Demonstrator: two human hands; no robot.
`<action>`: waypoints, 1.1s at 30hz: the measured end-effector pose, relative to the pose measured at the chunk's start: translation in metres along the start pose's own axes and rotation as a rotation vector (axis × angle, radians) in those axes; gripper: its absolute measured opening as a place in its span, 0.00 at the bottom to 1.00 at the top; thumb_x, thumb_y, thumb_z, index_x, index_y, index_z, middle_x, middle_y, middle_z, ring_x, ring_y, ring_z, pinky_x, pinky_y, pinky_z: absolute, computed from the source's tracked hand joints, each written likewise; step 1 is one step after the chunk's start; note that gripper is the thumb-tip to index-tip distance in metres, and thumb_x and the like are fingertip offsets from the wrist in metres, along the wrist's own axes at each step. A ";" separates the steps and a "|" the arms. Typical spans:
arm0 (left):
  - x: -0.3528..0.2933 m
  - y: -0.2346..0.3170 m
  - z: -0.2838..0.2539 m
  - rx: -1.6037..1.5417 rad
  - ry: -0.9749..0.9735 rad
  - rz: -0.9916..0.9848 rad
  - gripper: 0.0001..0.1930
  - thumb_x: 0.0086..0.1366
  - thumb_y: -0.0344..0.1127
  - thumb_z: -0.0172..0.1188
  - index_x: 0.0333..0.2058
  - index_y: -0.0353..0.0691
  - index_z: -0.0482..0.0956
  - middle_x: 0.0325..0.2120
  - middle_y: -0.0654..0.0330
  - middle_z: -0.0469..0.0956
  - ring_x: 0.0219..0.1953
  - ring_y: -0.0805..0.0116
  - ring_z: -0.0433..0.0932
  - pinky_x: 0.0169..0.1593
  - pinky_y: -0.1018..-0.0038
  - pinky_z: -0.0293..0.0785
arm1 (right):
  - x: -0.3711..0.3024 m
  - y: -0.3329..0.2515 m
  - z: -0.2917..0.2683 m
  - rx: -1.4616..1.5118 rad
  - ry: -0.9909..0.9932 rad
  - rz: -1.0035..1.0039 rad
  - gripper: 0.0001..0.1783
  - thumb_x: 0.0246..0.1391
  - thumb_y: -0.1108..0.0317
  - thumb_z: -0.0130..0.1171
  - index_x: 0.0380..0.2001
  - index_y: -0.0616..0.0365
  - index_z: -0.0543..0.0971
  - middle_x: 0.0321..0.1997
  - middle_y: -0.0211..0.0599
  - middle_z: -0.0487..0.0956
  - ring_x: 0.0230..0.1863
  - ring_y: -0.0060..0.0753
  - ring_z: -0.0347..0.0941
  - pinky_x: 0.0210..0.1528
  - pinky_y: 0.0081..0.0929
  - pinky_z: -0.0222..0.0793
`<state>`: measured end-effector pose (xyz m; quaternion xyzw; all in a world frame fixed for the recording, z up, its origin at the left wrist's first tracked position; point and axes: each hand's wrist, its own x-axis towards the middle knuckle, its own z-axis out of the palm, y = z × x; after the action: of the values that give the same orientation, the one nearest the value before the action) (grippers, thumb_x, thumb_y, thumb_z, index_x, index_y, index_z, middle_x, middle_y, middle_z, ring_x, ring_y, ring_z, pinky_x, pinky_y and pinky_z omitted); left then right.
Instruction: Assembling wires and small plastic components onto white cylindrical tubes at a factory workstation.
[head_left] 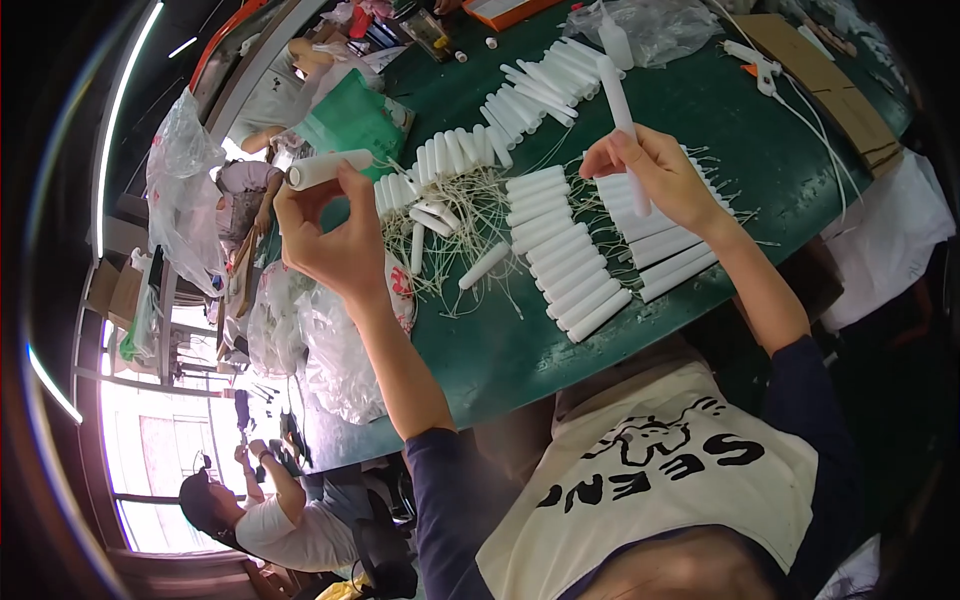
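Note:
In my raised left hand [335, 225], a short white plastic tube [328, 169] is pinched between thumb and fingers, its hollow round end facing left. My right hand [660, 175] grips a longer, slender white tube [617, 100], tilted with its upper end away from me. A white pointed piece [614, 42] shows at that upper end; I cannot tell whether it is joined. Below the hands, a row of white tubes [560, 250] lies side by side. Longer white tubes with thin wires [655, 235] lie under my right hand.
More wired tubes [455, 152] and loose ones [540, 85] cover the green table [470, 345]. Clear plastic bags [340, 350] sit at its left edge. A power strip [755, 68] with white cords and cardboard [825, 80] lie far right. Another person [290, 525] sits at lower left.

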<state>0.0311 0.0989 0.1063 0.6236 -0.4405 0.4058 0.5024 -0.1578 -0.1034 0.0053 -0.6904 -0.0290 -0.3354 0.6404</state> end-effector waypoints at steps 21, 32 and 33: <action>-0.018 -0.063 -0.047 0.764 -0.149 -0.220 0.11 0.52 0.39 0.63 0.31 0.39 0.80 0.20 0.63 0.80 0.22 0.68 0.79 0.30 0.71 0.73 | -0.011 0.003 -0.006 -0.075 -0.117 0.162 0.21 0.64 0.55 0.42 0.33 0.63 0.75 0.32 0.33 0.76 0.36 0.23 0.72 0.42 0.22 0.68; 0.001 -0.018 -0.076 -0.170 0.063 -0.319 0.12 0.56 0.27 0.60 0.37 0.25 0.73 0.34 0.47 0.79 0.32 0.66 0.80 0.38 0.75 0.79 | -0.007 0.007 -0.001 -0.069 -0.168 0.121 0.18 0.62 0.56 0.45 0.37 0.62 0.75 0.37 0.34 0.76 0.38 0.22 0.71 0.43 0.22 0.67; -0.001 -0.008 -0.068 -0.174 0.059 -0.322 0.12 0.56 0.27 0.60 0.37 0.25 0.73 0.34 0.47 0.79 0.32 0.66 0.80 0.38 0.75 0.79 | -0.006 0.008 -0.002 -0.087 -0.170 0.080 0.18 0.61 0.56 0.49 0.39 0.62 0.74 0.41 0.35 0.75 0.39 0.21 0.70 0.43 0.21 0.67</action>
<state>0.0338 0.1667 0.1146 0.6281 -0.3533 0.2984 0.6258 -0.1597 -0.1045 -0.0048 -0.7442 -0.0411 -0.2507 0.6178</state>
